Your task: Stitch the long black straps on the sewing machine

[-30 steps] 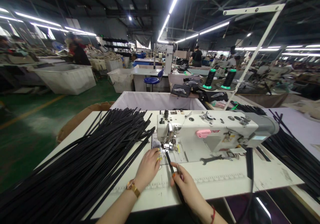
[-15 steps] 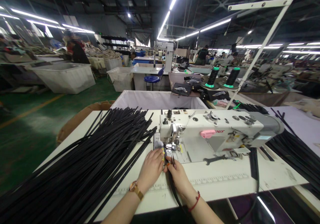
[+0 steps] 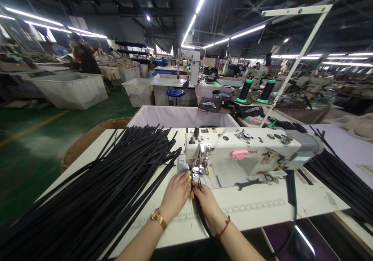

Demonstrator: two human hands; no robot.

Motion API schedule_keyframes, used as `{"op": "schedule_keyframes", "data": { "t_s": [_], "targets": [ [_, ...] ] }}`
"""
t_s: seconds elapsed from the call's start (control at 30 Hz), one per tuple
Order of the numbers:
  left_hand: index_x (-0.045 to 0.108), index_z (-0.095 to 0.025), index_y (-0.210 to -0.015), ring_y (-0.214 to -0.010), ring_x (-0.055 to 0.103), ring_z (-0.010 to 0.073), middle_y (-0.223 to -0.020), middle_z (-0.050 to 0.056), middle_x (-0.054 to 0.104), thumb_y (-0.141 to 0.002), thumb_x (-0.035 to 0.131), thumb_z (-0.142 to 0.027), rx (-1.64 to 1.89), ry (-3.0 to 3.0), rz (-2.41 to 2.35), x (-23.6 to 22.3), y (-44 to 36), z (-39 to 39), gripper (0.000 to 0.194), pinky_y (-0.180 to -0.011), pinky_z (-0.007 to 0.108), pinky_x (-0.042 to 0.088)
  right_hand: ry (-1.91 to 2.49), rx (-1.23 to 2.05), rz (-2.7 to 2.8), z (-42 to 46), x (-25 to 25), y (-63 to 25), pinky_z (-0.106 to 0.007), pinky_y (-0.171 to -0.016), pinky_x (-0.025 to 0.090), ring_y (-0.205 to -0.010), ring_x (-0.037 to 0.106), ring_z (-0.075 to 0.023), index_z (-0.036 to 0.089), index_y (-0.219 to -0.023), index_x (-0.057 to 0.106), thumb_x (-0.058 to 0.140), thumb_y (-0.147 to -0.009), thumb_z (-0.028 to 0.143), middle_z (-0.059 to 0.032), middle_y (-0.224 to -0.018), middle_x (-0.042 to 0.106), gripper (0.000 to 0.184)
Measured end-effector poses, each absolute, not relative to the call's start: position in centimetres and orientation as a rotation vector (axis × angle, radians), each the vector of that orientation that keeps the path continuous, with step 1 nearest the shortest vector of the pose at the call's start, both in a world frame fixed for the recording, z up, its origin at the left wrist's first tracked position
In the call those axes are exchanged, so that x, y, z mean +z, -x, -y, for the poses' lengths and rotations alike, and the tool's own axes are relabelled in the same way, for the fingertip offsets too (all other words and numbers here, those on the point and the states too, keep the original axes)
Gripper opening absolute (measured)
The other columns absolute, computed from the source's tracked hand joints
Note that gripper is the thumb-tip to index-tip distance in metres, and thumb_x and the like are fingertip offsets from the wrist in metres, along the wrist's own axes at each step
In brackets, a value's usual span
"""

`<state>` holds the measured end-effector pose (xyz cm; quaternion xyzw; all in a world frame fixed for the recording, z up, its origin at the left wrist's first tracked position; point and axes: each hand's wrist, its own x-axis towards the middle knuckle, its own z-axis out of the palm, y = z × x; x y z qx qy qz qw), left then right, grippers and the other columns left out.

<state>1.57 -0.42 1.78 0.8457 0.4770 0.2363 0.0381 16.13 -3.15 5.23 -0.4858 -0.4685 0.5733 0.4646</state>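
A wide workshop with long strip lights spreads out beyond a white counter [image 3: 262, 195]. Just ahead of the hands stands the needle end of a white sewing machine [image 3: 218, 146] (a pink plastic piece [image 3: 239, 154] sits on its front). The left hand [image 3: 177, 189], below a gold wristwatch [image 3: 158, 217], lies palm down with its fingers extended close together beside the presser foot [image 3: 199, 170]. The right hand [image 3: 205, 202], with a red cord bracelet [image 3: 224, 226], pinches a narrow black strap [image 3: 201, 216] between thumb and fingers; the strap runs down past the counter's near edge. A slim dark tool pokes up from that grip, too small to identify. Left of the hands lies a big heap of long black strips [image 3: 107, 187]; to their right, a metal wrench [image 3: 247, 184].
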Motion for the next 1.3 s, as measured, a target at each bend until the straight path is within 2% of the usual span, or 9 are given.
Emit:
{"op": "schedule_keyframes", "data": {
  "t_s": [0.13, 0.33, 0.43, 0.63, 0.83, 1.03, 1.3],
  "targets": [
    [0.058, -0.018, -0.125, -0.127, 0.048, 0.0275, -0.135, 0.008, 0.058, -0.093, 0.044, -0.015, 0.716, -2.591, -1.472, 2.0, -1.7, 0.5, 0.035, -0.109, 0.053, 0.038, 1.195, 1.435, 1.125, 3.1, 5.3, -16.1, -0.029, -0.067, 0.035, -0.062, 0.048, -0.0137, 0.016, -0.066, 0.057, 0.049, -0.076, 0.016, 0.0017, -0.060, 0.055, 0.014],
    [0.055, -0.018, -0.128, -0.129, 0.046, 0.0274, -0.137, 0.008, 0.056, -0.093, 0.044, -0.015, 0.682, -2.592, -1.498, 2.1, -1.8, 0.4, 0.037, -0.109, 0.052, 0.038, 1.190, 1.434, 1.064, 2.5, 4.7, -16.0, -0.030, -0.070, 0.037, -0.065, 0.050, -0.0154, 0.016, -0.074, 0.060, 0.049, -0.072, 0.015, 0.0014, -0.062, 0.057, 0.011],
    [0.053, -0.018, -0.131, -0.130, 0.046, 0.0279, -0.139, 0.009, 0.054, -0.093, 0.044, -0.016, 0.676, -2.603, -1.497, 2.0, -1.8, 0.3, 0.039, -0.110, 0.053, 0.037, 1.201, 1.449, 1.023, 2.1, 4.4, -16.1, -0.031, -0.070, 0.038, -0.064, 0.051, -0.0163, 0.015, -0.084, 0.063, 0.050, -0.070, 0.016, 0.0015, -0.062, 0.058, 0.019],
    [0.052, -0.017, -0.132, -0.131, 0.044, 0.0267, -0.140, 0.008, 0.054, -0.092, 0.043, -0.014, 0.677, -2.600, -1.497, 1.8, -1.8, 0.2, 0.040, -0.111, 0.052, 0.036, 1.221, 1.442, 0.979, 2.3, 4.3, -16.2, -0.033, -0.083, 0.041, -0.078, 0.059, -0.0198, 0.014, -0.103, 0.062, 0.054, -0.070, 0.016, -0.0022, -0.075, 0.067, 0.035],
    [0.052, -0.018, -0.131, -0.131, 0.045, 0.0267, -0.139, 0.008, 0.054, -0.092, 0.044, -0.014, 0.684, -2.594, -1.487, 1.8, -1.7, 0.3, 0.041, -0.111, 0.052, 0.036, 1.303, 1.382, 1.137, 3.8, 4.7, -17.1, -0.034, -0.081, 0.040, -0.074, 0.058, -0.0201, 0.013, -0.108, 0.061, 0.052, -0.079, 0.021, 0.0012, -0.062, 0.064, 0.031],
    [0.053, -0.017, -0.130, -0.130, 0.045, 0.0268, -0.139, 0.008, 0.054, -0.092, 0.043, -0.014, 0.697, -2.596, -1.491, 2.2, -1.7, 0.5, 0.039, -0.110, 0.052, 0.037, 1.372, 1.384, 1.308, 5.7, 5.5, -18.3, -0.032, -0.071, 0.040, -0.065, 0.057, -0.0199, 0.009, -0.118, 0.055, 0.048, -0.086, 0.030, -0.0005, -0.060, 0.067, 0.038],
    [0.052, -0.017, -0.131, -0.130, 0.046, 0.0270, -0.139, 0.009, 0.054, -0.092, 0.043, -0.014, 0.711, -2.604, -1.490, 2.4, -1.8, 0.7, 0.040, -0.111, 0.053, 0.037, 1.377, 1.384, 1.384, 7.2, 5.1, -18.8, -0.034, -0.078, 0.043, -0.066, 0.060, -0.0206, 0.011, -0.118, 0.056, 0.048, -0.089, 0.036, 0.0008, -0.057, 0.067, 0.040]
  ]
}}
